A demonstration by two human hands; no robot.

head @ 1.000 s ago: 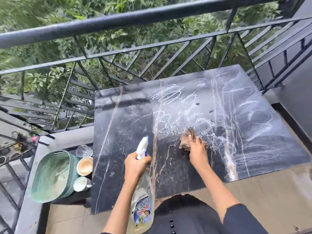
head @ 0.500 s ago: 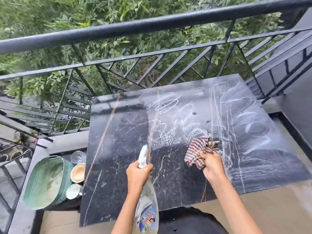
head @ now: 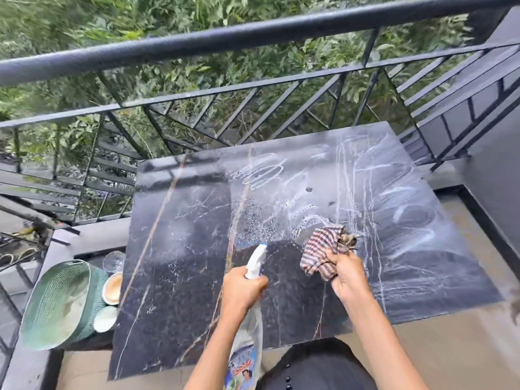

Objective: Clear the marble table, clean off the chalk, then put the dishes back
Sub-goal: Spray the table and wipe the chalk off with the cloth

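Observation:
The dark marble table (head: 180, 249) carries white chalk scribbles (head: 261, 171) at its middle and smeared chalk (head: 402, 198) on its right half, with wet spray droplets (head: 259, 226) near the centre. My left hand (head: 242, 291) grips a spray bottle (head: 249, 342) by the neck, its white nozzle pointing across the table. My right hand (head: 349, 277) holds a crumpled checked cloth (head: 323, 251) lifted just above the wet patch.
Left of the table, on a low ledge, stand a green woven basket (head: 56, 302), a glass (head: 114, 261) and two cups (head: 112, 284). A black metal railing (head: 253, 40) runs along the far side, with foliage beyond. A tiled floor lies to the right.
My right hand stopped pressing the cloth on the table and lifted it, bunched, off the surface. The view shifted slightly; the left hand kept its hold on the bottle.

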